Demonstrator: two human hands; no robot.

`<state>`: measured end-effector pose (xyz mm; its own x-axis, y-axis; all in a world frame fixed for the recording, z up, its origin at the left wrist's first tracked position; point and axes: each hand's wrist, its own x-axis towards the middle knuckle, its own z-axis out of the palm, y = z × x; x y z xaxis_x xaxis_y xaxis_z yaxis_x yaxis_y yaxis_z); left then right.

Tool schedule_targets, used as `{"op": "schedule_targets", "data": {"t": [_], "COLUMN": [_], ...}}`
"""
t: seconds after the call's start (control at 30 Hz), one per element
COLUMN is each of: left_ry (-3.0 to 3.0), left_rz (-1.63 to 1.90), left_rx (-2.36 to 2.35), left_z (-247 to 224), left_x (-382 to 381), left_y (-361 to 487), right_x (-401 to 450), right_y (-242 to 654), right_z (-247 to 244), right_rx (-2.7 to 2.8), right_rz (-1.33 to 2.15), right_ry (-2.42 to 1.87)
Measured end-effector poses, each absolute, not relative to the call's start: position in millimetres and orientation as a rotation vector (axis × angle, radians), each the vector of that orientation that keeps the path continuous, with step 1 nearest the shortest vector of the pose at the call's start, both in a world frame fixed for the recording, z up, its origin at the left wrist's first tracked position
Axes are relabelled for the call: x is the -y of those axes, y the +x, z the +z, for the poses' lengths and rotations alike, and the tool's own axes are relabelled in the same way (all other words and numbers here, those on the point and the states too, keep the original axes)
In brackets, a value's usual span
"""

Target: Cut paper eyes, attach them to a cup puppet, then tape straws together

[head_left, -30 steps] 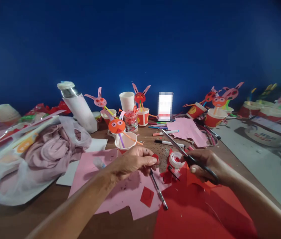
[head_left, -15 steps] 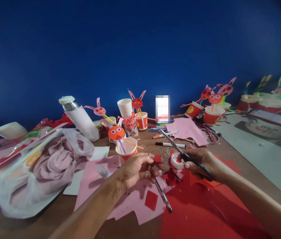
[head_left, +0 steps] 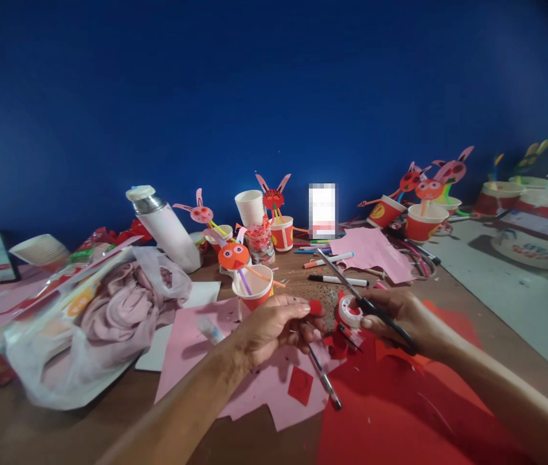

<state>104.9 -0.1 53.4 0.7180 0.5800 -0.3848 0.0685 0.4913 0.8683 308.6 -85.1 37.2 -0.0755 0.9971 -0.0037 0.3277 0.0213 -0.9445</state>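
Observation:
My left hand [head_left: 278, 329] is closed, pinching a small rounded red paper piece [head_left: 315, 307] between thumb and finger. My right hand [head_left: 400, 323] grips black-handled scissors [head_left: 344, 279], whose blades point up and to the left, apart from the red piece. Below my left hand a pen [head_left: 326, 381] lies aslant, its upper end near my fingers. A red paper square [head_left: 300, 385] rests on the torn pink paper [head_left: 249, 397]. A white tape roll [head_left: 350, 311] sits between my hands. Red paper sheets [head_left: 375, 413] spread under my right forearm.
A paper cup with an orange rabbit figure [head_left: 234, 257] stands beyond my left hand. More rabbit cups stand behind, beside a white flask [head_left: 170, 236]. Markers [head_left: 338, 281] and pink paper [head_left: 373, 254] lie ahead. A plastic bag with cloth [head_left: 123, 303] is at left.
The whole view has shifted slightly, so things appear farther right. Both hands keep their holds, with the red piece and scissors in nearly the same places.

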Motion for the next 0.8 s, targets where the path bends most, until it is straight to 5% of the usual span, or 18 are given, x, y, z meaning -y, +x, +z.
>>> {"op": "schedule_targets", "data": {"t": [0.27,0.8], "left_ry": [1.231,1.58], "left_rz": [0.275,0.173], "left_rx": [-0.74,-0.725], "left_z": [40,41], "left_x": [10,27], "left_y": [99,123], "right_x": [91,95], "right_y": [289,275], "right_z": [34,23], "right_rx": [1.303,1.308], "right_rz": [1.259,1.138], "right_ry": [-1.131,-1.234]}}
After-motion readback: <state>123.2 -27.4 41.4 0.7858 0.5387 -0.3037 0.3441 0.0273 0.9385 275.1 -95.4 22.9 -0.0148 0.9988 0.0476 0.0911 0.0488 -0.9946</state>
